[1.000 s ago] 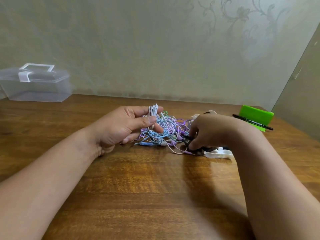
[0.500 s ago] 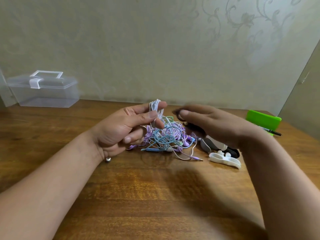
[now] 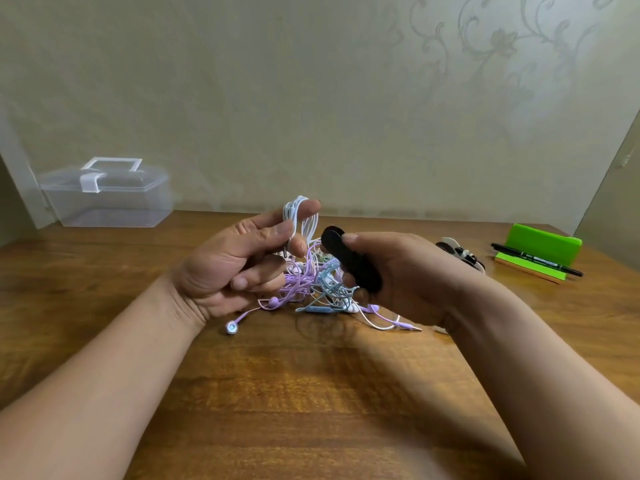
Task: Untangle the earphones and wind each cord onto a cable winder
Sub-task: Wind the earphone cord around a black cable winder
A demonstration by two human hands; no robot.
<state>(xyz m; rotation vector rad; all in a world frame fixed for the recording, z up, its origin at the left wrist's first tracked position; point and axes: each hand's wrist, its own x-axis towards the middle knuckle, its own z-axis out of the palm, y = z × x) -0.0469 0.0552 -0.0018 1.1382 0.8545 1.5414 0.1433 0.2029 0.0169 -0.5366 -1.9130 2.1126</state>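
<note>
The left hand (image 3: 235,268) is being held raised above the wooden table (image 3: 311,393), palm turned towards the camera. A bundle of white cord (image 3: 304,216) is being pinched by it: the loops are being carried over the index fingertip and pressed there by the thumb, while the other fingers are being kept curled beneath. The right hand (image 3: 415,278) is being held just beside it, its fingers and thumb being wrapped round a black cable winder (image 3: 349,261), whose rounded end is being pointed up towards the white loops, near them; whether they touch cannot be told.

Between and below the two hands, the tangle of earphones (image 3: 308,282) is being left on the table, purple, blue and white cords being mixed together, and the white bundle is being joined to it by strands hanging down. A purple earbud (image 3: 231,326) is being left lying at the tangle's near left edge, and a jack plug (image 3: 410,328) at its near right, by the right wrist.

Further winders (image 3: 457,252) are being partly hidden behind the right hand. At the far right a green stand (image 3: 540,245) is being crossed by a black pen (image 3: 536,259). At the far left a clear plastic box (image 3: 107,195) with a white handle is being kept closed against the wall.
</note>
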